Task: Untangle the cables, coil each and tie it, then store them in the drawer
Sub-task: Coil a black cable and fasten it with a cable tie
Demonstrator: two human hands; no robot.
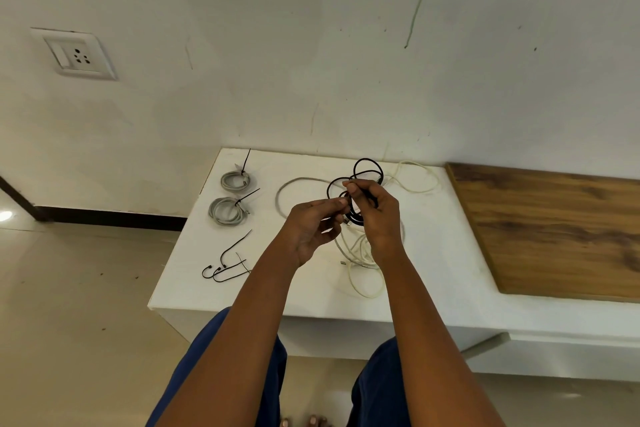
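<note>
Hands work above the white tabletop (433, 253): right hand (377, 215) grips the black cable (367, 170) coil, left hand (311, 225) pinches its end. Light and springy, it looks; best held where the loops cross.

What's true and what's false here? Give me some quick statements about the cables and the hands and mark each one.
1. Two grey coils lie tied on the white surface. True.
2. The right hand holds a black cable. True.
3. The left hand rests flat on the surface. False: it is raised, pinching the black cable.
4. The white cable is coiled and tied. False: it lies loose.
5. Spare black ties lie near the front left corner. True.
</note>
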